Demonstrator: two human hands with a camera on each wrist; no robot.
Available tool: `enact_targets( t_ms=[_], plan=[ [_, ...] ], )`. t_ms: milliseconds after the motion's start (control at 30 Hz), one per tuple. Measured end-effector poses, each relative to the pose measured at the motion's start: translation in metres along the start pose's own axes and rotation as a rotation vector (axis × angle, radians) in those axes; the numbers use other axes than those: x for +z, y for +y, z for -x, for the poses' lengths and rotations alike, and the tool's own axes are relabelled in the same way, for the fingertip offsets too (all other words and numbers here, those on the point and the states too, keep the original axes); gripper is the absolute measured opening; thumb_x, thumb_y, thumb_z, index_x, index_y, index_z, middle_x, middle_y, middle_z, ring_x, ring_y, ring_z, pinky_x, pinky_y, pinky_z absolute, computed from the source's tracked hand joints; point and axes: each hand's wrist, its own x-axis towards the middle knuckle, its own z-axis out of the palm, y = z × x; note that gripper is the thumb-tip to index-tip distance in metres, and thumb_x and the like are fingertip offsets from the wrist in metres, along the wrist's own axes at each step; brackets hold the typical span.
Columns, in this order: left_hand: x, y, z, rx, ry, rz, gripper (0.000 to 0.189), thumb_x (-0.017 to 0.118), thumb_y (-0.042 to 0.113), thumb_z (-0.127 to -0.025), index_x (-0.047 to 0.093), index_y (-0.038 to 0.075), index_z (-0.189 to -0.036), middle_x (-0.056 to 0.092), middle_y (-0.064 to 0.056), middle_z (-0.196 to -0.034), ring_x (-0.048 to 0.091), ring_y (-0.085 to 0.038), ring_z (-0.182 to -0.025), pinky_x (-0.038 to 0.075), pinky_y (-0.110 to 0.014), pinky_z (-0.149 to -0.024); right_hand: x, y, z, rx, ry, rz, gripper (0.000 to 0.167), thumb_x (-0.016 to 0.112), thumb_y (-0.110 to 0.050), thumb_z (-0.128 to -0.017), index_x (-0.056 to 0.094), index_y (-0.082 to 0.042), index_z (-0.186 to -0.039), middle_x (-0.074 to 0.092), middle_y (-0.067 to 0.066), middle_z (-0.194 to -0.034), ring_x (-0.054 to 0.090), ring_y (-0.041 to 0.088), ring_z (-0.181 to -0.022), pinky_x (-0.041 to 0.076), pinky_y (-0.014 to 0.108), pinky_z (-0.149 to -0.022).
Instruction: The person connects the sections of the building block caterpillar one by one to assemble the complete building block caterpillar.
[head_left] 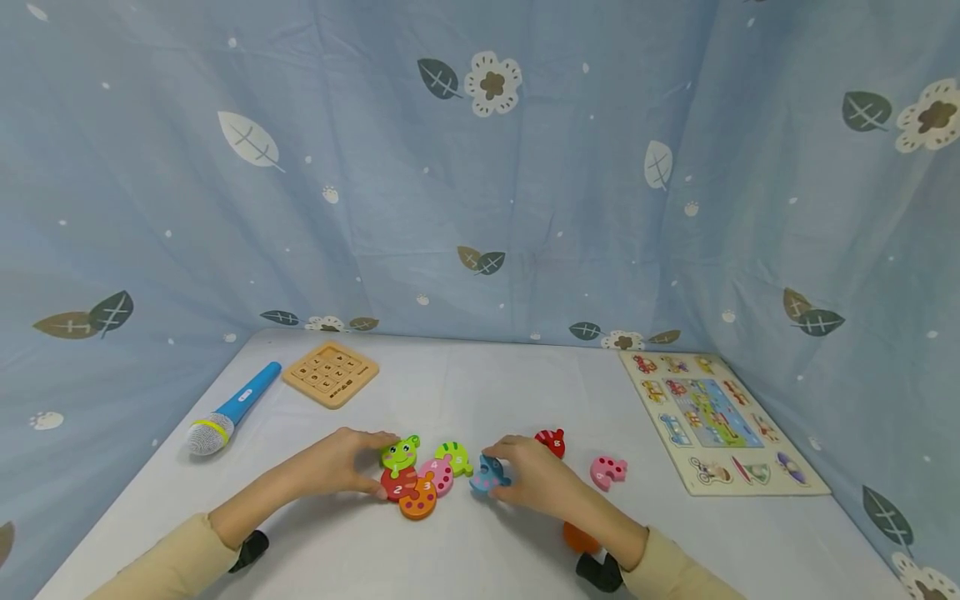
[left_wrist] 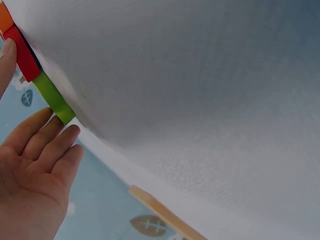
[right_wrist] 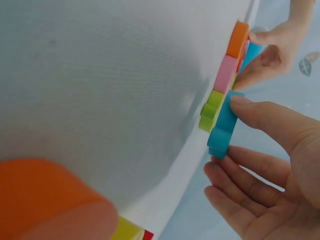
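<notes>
Numbered wooden caterpillar puzzle pieces lie joined on the table: a green smiling head [head_left: 400, 454], a red piece [head_left: 397, 483], an orange piece [head_left: 417, 498], a pink piece [head_left: 438, 473] and a striped green piece [head_left: 453, 459]. My left hand [head_left: 345, 467] holds the head end, fingers at the green head and thumb against the red piece [left_wrist: 22, 55]. Between thumb and fingertips, my right hand [head_left: 536, 477] pinches a blue puzzle piece [right_wrist: 225, 122], just right of the striped green piece. In the right wrist view the blue piece partly overlaps the joined row.
Loose pieces lie to the right: red striped [head_left: 552, 442], pink [head_left: 607, 472] and orange [head_left: 580, 538], the last partly behind my right forearm. A blue toy microphone [head_left: 236, 408] and wooden number board [head_left: 332, 374] lie at back left; a picture puzzle board [head_left: 716, 425] is far right.
</notes>
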Motion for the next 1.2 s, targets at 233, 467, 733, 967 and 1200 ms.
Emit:
enact_targets(
  t_ms=[233, 467, 733, 967, 1200],
  plan=[
    [-0.001, 0.005, 0.001, -0.006, 0.006, 0.009, 0.078, 0.082, 0.046, -0.07, 0.059, 0.003, -0.131, 0.057, -0.014, -0.134, 0.05, -0.035, -0.126, 0.043, -0.049, -0.102, 0.0, -0.003, -0.006, 0.004, -0.001, 0.005, 0.047, 0.083, -0.023, -0.077, 0.069, -0.004, -0.117, 0.068, 0.003, -0.112, 0.063, 0.019, -0.103, 0.056, 0.026, -0.082],
    [0.0, 0.004, 0.0, -0.012, 0.012, 0.002, 0.078, 0.082, 0.047, -0.069, 0.059, 0.004, -0.13, 0.057, -0.014, -0.133, 0.051, -0.034, -0.125, 0.044, -0.049, -0.101, 0.003, -0.002, -0.01, -0.001, -0.002, -0.004, 0.047, 0.083, -0.024, -0.077, 0.069, -0.004, -0.117, 0.068, 0.003, -0.112, 0.063, 0.018, -0.102, 0.056, 0.025, -0.083],
    [0.001, 0.003, 0.001, -0.021, 0.019, -0.002, 0.08, 0.081, 0.05, -0.068, 0.059, 0.004, -0.13, 0.057, -0.015, -0.134, 0.051, -0.035, -0.125, 0.043, -0.051, -0.102, 0.005, -0.001, -0.016, -0.004, -0.005, -0.011, 0.047, 0.083, -0.023, -0.077, 0.068, -0.004, -0.118, 0.068, 0.004, -0.113, 0.063, 0.018, -0.103, 0.055, 0.025, -0.084],
    [0.003, 0.002, 0.001, -0.024, 0.023, 0.004, 0.081, 0.081, 0.051, -0.068, 0.059, 0.004, -0.131, 0.057, -0.014, -0.134, 0.05, -0.035, -0.126, 0.043, -0.051, -0.102, 0.008, -0.001, -0.019, 0.003, -0.007, -0.005, 0.048, 0.083, -0.023, -0.077, 0.068, -0.004, -0.117, 0.068, 0.005, -0.113, 0.062, 0.02, -0.103, 0.056, 0.025, -0.083],
    [0.004, 0.004, 0.003, -0.029, 0.03, 0.01, 0.081, 0.081, 0.05, -0.068, 0.059, 0.004, -0.13, 0.057, -0.016, -0.134, 0.05, -0.037, -0.126, 0.042, -0.053, -0.102, 0.008, -0.001, -0.02, 0.008, -0.007, -0.006, 0.048, 0.083, -0.023, -0.077, 0.069, -0.004, -0.117, 0.068, 0.006, -0.114, 0.063, 0.02, -0.104, 0.056, 0.023, -0.082]
  ],
)
